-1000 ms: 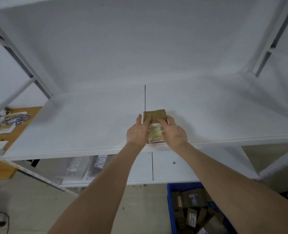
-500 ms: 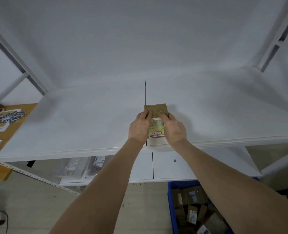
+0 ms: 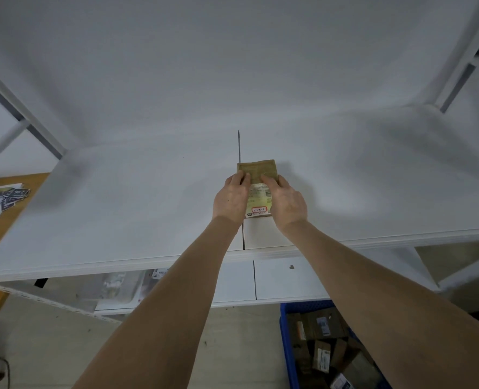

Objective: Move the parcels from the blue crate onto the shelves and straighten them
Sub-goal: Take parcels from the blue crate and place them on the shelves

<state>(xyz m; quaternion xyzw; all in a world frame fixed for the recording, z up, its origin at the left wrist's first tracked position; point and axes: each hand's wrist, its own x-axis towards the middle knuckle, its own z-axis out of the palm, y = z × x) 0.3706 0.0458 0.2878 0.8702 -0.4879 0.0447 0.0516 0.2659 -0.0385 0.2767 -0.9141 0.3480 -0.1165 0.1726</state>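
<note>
Squarely between left grip [image 3: 230,199], right grip [image 3: 287,203], parcel [image 3: 258,171]

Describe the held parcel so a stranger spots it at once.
Find the wide white upper shelf and its dark centre seam. Just right of that seam lies a small brown parcel, held between the left hand and right hand. It alone sits on this shelf, and its white label carries a red-framed box; other parcels are down in the blue crate.
</note>
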